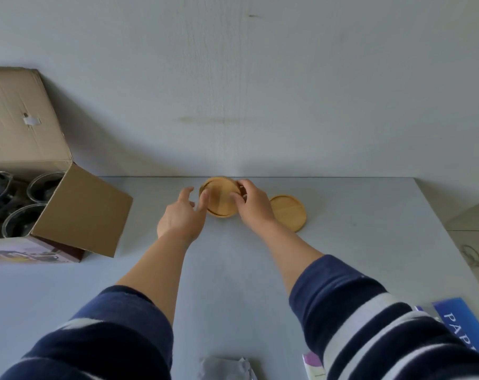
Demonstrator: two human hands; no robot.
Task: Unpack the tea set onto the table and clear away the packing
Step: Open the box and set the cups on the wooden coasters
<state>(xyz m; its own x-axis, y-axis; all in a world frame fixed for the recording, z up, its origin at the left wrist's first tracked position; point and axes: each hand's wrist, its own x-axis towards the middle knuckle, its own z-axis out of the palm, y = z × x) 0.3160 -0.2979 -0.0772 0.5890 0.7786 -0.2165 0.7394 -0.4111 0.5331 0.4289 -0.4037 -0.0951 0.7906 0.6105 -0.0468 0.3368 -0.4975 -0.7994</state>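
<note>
A round wooden coaster (pixel 220 197) is tilted up near the far edge of the grey table (pixel 232 270). My right hand (pixel 253 204) grips its right rim. My left hand (pixel 184 213) is at its left rim with fingers spread, fingertips touching or nearly touching it. A second wooden coaster (pixel 289 212) lies flat just right of my right hand. An open cardboard box (pixel 76 209) stands at the left, with several glass cups (pixel 45 186) inside it.
A wall rises right behind the table's far edge. Grey packing material (pixel 224 367) lies at the near edge. A blue booklet (pixel 463 322) and a printed leaflet (pixel 312 364) sit at the near right. A cable (pixel 472 257) lies on the floor beyond the right edge.
</note>
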